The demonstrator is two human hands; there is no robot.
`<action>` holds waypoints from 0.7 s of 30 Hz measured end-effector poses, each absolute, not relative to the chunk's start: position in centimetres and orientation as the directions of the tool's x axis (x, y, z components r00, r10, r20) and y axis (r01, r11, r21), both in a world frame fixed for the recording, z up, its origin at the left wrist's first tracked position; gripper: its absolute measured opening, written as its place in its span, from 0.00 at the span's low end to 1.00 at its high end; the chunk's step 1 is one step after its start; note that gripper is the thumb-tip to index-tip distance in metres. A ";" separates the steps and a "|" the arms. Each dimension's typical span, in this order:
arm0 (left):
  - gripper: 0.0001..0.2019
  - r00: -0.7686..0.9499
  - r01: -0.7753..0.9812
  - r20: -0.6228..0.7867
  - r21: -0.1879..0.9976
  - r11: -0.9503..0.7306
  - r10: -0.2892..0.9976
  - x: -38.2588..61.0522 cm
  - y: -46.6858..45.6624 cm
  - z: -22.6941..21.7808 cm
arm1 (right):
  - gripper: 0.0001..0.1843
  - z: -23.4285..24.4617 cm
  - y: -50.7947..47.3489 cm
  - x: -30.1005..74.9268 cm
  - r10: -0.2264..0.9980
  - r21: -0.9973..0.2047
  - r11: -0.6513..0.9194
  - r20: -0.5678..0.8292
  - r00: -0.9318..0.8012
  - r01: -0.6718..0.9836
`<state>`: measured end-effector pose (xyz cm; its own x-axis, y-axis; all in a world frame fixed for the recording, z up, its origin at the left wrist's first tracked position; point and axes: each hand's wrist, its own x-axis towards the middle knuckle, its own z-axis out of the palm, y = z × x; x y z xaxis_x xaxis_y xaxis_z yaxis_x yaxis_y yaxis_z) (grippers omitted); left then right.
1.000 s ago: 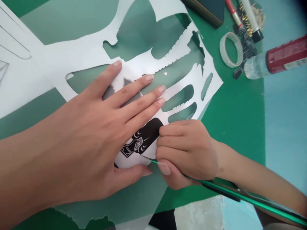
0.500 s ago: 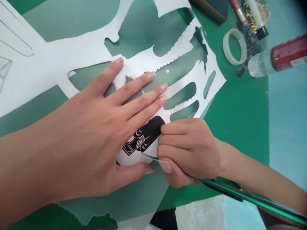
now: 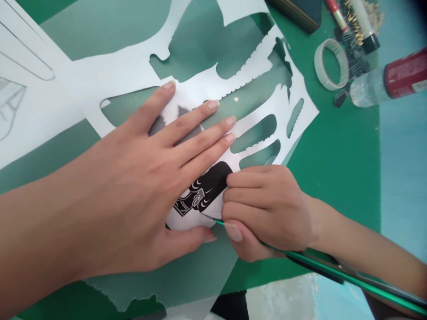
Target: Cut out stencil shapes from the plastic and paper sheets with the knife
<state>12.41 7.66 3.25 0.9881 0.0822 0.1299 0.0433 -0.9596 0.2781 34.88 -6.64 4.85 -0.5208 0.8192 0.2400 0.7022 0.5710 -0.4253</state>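
My left hand (image 3: 143, 173) lies flat, fingers spread, over a white sheet of paper (image 3: 116, 66) with several shapes cut out of it. Beneath its edge shows a black printed piece with white line patterns (image 3: 216, 180), partly hidden. My right hand (image 3: 263, 206) is closed in a fist around a long, thin green tool (image 3: 363, 282). Its slender dark tip touches the paper by the lower edge of the black print. The knuckles rest at the right end of that print.
A translucent sheet (image 3: 160, 284) lies under the paper on the green tabletop (image 3: 347, 186). At the upper right are a roll of tape (image 3: 319, 66), a clear bottle with a red label (image 3: 405, 75), a black-capped tube (image 3: 368, 42) and a dark box (image 3: 302, 13).
The whole view has shifted slightly, so everything sits a little further right. Both hands keep nearly the same places on the paper, and the tool's tip stays by the black print.
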 end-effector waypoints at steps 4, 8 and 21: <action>0.54 0.989 0.031 0.135 0.259 -0.965 0.068 12.5 7.7 3.2 | 0.24 5.0 -6.7 34.7 0.827 -0.424 0.559 0.226 -0.515 0.712; 0.53 0.988 0.032 0.136 0.245 -0.969 0.067 12.5 7.7 3.1 | 0.25 5.1 -6.7 34.6 0.844 -0.451 0.533 0.220 -0.489 0.716; 0.53 0.989 0.025 0.137 0.243 -0.970 0.060 12.5 7.8 3.1 | 0.26 5.0 -6.7 34.3 0.842 -0.441 0.536 0.221 -0.492 0.720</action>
